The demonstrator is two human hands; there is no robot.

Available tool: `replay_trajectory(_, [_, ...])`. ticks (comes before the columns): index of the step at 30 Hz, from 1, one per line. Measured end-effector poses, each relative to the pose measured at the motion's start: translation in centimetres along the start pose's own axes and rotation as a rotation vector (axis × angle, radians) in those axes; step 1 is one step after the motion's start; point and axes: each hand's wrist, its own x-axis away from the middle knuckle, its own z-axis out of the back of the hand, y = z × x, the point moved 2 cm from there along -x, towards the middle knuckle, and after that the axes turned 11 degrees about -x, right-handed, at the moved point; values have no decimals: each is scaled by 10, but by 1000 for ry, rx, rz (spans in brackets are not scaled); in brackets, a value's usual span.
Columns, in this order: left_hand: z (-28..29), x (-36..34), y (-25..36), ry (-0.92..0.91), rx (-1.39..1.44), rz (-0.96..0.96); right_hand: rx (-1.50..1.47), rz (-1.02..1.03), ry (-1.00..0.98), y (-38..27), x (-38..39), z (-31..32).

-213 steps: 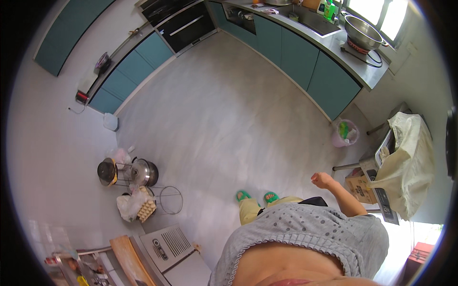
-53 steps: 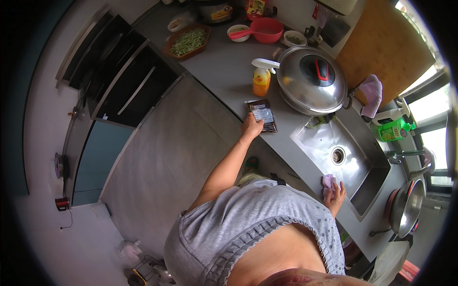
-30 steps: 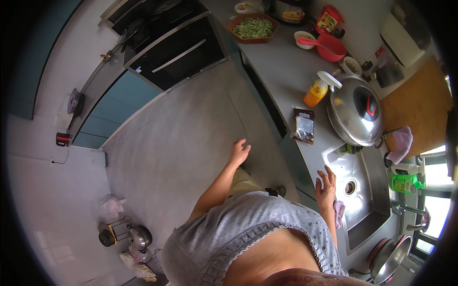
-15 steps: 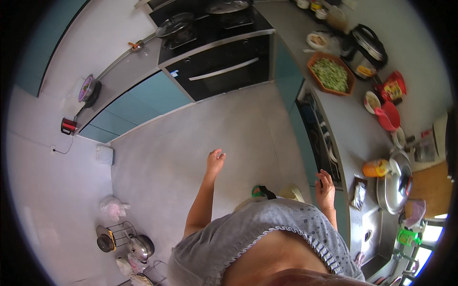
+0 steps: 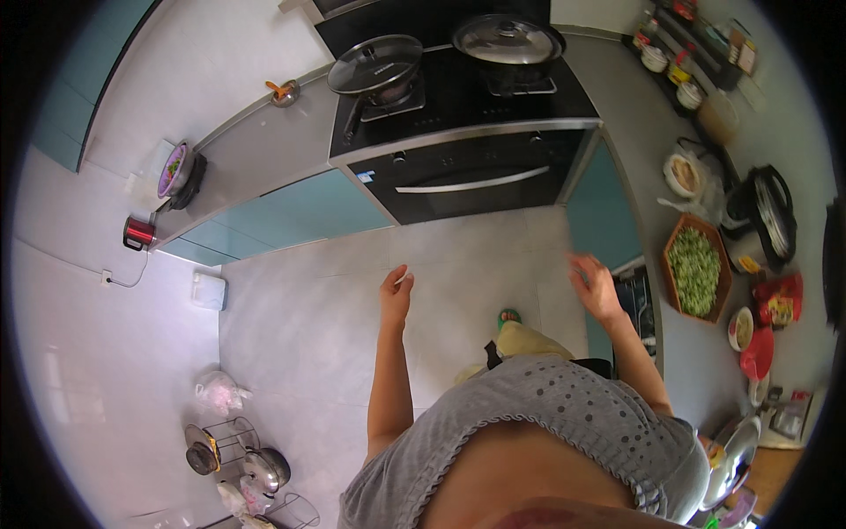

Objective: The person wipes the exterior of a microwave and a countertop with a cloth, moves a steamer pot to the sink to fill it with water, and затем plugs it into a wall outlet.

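Out over the floor, my left hand (image 5: pixel 397 295) is raised with its fingers curled in; a small pale spot shows between thumb and fingers, and I cannot make out whether it is a held thing. My right hand (image 5: pixel 597 286) is held out to the right, near the blue cabinet front, its fingers apart and slightly blurred. It holds nothing that I can see. Ahead stands the black gas stove (image 5: pixel 458 97). A frying pan with a glass lid (image 5: pixel 374 66) sits on its left burner and a wok with a lid (image 5: pixel 508 42) on its right burner.
On the right counter are an orange tray of chopped greens (image 5: pixel 696 267), an electric cooker (image 5: pixel 762 216), a bowl (image 5: pixel 682 175) and a red colander (image 5: pixel 758 354). Wire racks with a pot (image 5: pixel 267 470) and a plastic bag (image 5: pixel 220 392) stand on the floor at the left.
I have stepped toward the stove and turned to the right; stove and pans appear larger. My right hand has moved forward from beside the counter; my left stays raised with fingers curled.
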Motion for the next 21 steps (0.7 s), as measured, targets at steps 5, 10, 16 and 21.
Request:
replay_trajectory(5, [41,-61,11,88,60,135,-179,188,-139,-58,-192,-61])
replay_trajectory(10, [72,-137,19,106,179,193,-163,388,-77,-91,-377,-121])
replay_trajectory(16, [95,-270,55,-64,261,130,90,356,90,-80,-561,-177])
replay_trajectory(21, [85,-368,97,-401,443,129,292,231,96,-62,-676,-229])
